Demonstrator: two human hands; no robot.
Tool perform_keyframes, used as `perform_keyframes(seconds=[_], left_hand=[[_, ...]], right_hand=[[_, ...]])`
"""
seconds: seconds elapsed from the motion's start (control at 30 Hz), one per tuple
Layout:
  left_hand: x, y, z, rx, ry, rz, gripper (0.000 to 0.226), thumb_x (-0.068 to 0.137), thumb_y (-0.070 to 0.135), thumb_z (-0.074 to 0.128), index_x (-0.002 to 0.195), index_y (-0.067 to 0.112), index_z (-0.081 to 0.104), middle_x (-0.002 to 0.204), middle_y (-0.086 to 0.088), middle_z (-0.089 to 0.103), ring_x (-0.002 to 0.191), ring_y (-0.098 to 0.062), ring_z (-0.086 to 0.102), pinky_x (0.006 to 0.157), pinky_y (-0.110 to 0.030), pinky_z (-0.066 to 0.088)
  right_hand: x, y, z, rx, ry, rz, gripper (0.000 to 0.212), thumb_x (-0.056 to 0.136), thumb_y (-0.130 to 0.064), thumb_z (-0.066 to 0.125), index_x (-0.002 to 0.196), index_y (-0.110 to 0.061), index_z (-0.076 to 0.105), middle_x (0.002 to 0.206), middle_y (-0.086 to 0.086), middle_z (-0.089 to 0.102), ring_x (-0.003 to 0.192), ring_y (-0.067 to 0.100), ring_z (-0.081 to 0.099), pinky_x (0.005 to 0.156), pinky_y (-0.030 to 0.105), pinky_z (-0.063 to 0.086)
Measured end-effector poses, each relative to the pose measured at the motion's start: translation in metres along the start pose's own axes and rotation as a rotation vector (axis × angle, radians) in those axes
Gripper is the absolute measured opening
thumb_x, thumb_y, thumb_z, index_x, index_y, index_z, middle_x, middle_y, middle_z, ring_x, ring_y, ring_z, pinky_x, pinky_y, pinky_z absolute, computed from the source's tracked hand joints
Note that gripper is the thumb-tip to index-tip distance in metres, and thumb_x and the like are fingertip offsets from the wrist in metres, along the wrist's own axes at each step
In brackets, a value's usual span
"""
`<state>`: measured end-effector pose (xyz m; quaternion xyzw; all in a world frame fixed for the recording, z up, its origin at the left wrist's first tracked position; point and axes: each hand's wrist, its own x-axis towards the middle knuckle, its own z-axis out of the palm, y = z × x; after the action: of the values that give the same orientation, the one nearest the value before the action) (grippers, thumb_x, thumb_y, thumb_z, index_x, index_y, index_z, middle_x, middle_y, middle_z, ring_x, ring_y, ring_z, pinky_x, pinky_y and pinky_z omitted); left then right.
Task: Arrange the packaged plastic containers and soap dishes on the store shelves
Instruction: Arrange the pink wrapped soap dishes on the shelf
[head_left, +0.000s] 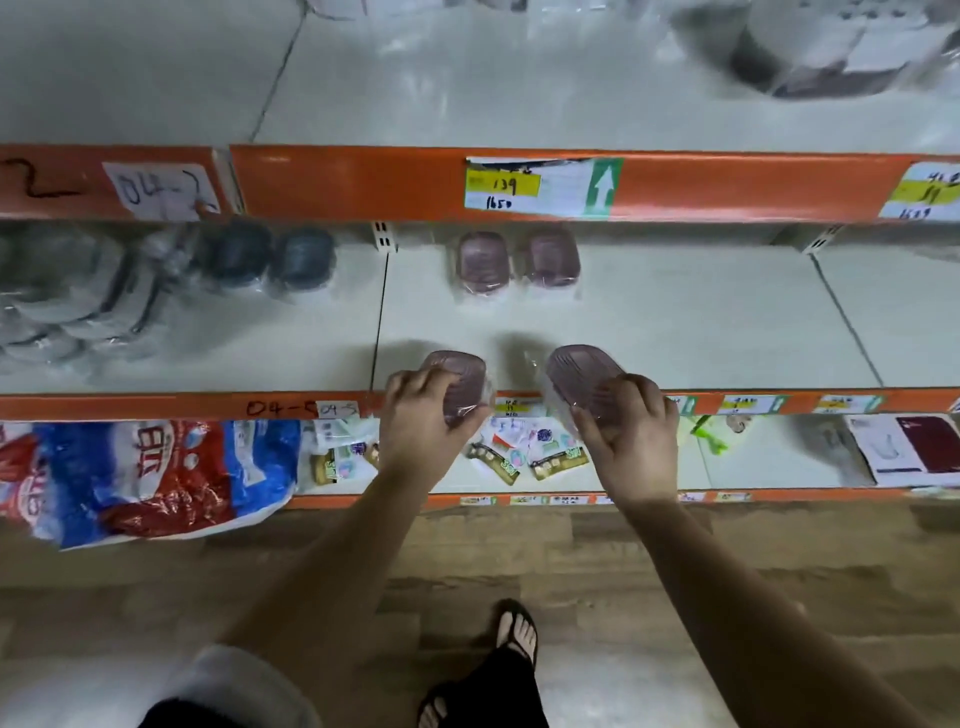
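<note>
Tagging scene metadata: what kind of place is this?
Likely a retail shop aisle: orange-edged white metal shelves, a yellow-and-white paper price label on the edge, and plastic-wrapped mauve soap dishes laid out as stock.

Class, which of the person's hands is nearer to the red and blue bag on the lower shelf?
Left. The left hand is to the right of the red and blue bag; the right hand lies farther right, beyond it.

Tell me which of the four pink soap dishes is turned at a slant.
The soap dish in the right hand, at the shelf's front edge: it lies diagonally, while the other three point straight back.
</note>
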<state>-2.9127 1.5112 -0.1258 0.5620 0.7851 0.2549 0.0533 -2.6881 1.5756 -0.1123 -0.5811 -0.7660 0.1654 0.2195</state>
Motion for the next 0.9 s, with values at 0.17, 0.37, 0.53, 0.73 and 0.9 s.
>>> perform_keyframes(seconds=[0.17,0.37,0.53,0.73,0.9], left_hand=[[0.034,-0.004,0.052,0.006,0.016,-0.008,0.051,0.075,0.052,0.076,0.107,0.013,0.068,0.109,-0.008,0.068,0.102,-0.033,0.052,0.09,-0.038,0.041],[0.078,-0.002,0.084,-0.048,0.081,-0.086,0.053,0.071,0.053,0.078,0.11,0.017,0.069,0.108,-0.005,0.066,0.105,-0.033,0.048,0.092,-0.037,0.041],[0.099,-0.004,0.098,0.028,-0.034,0.048,0.057,0.085,0.059,0.06,0.119,0.013,0.066,0.124,-0.006,0.062,0.114,-0.033,0.047,0.097,-0.036,0.039],[0.084,-0.028,0.099,0.073,-0.04,0.112,0.054,0.094,0.046,0.036,0.131,0.012,0.057,0.135,-0.01,0.052,0.122,-0.031,0.046,0.096,-0.041,0.038],[0.066,-0.048,0.101,0.139,-0.025,-0.055,0.047,0.097,0.041,0.033,0.12,0.007,0.055,0.12,-0.017,0.054,0.108,-0.034,0.05,0.087,-0.044,0.041]], right_hand=[[0.03,0.031,0.022,-0.03,0.012,-0.042,0.041,0.087,-0.039,0.061,0.108,-0.005,0.066,0.119,0.014,0.06,0.105,0.042,0.053,0.088,0.035,0.032],[0.052,0.051,0.036,-0.037,0.061,-0.101,0.045,0.088,-0.049,0.053,0.103,-0.01,0.069,0.113,0.008,0.063,0.103,0.04,0.055,0.086,0.026,0.026],[0.056,0.062,0.048,-0.036,0.091,-0.131,0.038,0.089,-0.044,0.059,0.106,-0.011,0.069,0.115,0.009,0.061,0.102,0.04,0.053,0.091,0.032,0.031],[0.068,0.064,0.063,0.007,0.107,-0.147,0.038,0.089,-0.045,0.058,0.108,-0.012,0.067,0.118,0.01,0.059,0.102,0.033,0.044,0.089,0.039,0.039],[0.102,0.049,0.075,-0.066,0.041,-0.161,0.04,0.091,-0.041,0.061,0.114,-0.009,0.065,0.123,0.013,0.057,0.102,0.04,0.045,0.091,0.042,0.04]])
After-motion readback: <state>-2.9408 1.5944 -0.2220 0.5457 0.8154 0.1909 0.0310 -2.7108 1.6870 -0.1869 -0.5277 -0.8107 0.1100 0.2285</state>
